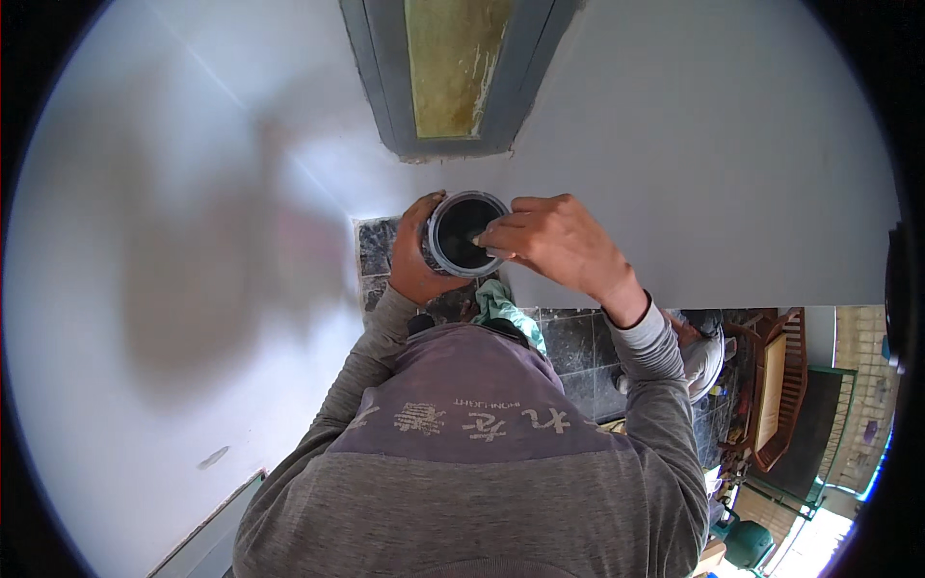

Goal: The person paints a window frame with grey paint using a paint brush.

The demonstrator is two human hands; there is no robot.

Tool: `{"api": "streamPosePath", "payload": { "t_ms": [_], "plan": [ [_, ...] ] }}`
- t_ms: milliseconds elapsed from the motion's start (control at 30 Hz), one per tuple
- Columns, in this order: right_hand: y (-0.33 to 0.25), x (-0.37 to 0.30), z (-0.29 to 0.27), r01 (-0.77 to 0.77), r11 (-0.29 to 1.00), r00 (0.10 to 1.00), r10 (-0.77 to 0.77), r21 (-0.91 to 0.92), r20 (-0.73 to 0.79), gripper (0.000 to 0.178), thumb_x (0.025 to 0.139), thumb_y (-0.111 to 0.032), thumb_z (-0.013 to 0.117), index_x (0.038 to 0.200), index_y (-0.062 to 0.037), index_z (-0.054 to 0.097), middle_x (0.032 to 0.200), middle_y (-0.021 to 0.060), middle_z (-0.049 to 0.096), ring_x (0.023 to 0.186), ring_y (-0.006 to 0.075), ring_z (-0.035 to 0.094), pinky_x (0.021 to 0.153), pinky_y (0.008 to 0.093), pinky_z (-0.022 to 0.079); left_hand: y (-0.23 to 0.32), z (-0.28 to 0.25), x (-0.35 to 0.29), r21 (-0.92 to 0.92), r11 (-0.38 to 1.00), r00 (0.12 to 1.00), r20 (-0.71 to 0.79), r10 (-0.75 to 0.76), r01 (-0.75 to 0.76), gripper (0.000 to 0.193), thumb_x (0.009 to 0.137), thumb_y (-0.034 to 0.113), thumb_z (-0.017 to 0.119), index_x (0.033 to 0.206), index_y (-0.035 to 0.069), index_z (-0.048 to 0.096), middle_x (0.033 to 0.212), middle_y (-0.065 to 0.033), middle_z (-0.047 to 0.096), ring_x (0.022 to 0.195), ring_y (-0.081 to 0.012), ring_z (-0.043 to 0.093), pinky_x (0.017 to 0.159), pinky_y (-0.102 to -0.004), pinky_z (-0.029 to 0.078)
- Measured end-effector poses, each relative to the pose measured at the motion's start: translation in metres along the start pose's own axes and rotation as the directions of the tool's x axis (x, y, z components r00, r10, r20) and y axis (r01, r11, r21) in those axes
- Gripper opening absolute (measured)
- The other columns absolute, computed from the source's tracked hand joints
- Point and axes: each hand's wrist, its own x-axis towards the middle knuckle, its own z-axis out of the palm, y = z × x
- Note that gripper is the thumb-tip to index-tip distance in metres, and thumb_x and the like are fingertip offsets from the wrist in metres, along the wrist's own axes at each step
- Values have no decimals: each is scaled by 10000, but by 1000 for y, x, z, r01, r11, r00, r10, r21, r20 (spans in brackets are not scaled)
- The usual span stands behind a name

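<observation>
In front of my chest is a round paint can [445,267], tilted so that its mouth faces me. Dark, almost black contents show inside its grey rim. My left hand [414,252] wraps round the can's left side and underside, with dark smudges on the fingers. Over the right part of the mouth, my right hand [554,241] is closed in a pinch, its fingertips reaching over the rim. A small pale tip shows at the fingertips, but what they hold is hidden.
Ahead stands a grey window frame [385,96] with a yellowish pane [453,67]. A pale wall [694,144] lies right, another [145,289] left. Below are dark floor tiles [568,342] and a green cloth [501,303]. At right are a person [703,361] and a wooden bench [776,390].
</observation>
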Motion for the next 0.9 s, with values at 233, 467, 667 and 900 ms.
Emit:
{"api": "streamPosePath", "payload": {
  "t_ms": [233,467,667,900],
  "plan": [
    [3,10,25,60,995,987,-47,-81,154,135,766,-143,758,898,-136,728,797,-19,706,829,167,665,647,318,557,2,-4,2,26,1000,1000,-5,13,-13,1190,482,327,990,1471,11,410,1473,-195,497,1356,-360,502,1136,-465,406],
    [17,13,-9,-61,975,998,55,212,36,207,763,-179,809,954,-124,752,818,-2,719,815,186,663,649,352,544,-3,-15,5,34,999,998,-54,-10,12,1171,478,314,996,1462,28,430,1460,-174,521,1339,-343,526,1132,-456,418],
    [12,19,4,-19,993,999,16,117,32,216,763,-182,807,966,-136,750,833,-9,717,801,178,653,646,336,550,-7,-19,8,5,1000,998,-55,-7,7,1170,474,301,995,1464,31,434,1462,-169,521,1343,-338,524,1134,-449,424],
    [8,20,18,16,996,999,-20,90,41,242,743,-151,832,977,-133,771,859,8,739,768,183,670,615,322,530,-1,-22,8,71,997,999,-47,20,-16,1153,507,301,999,1465,12,425,1429,-175,548,1319,-319,551,1126,-441,439]
  ]
}}
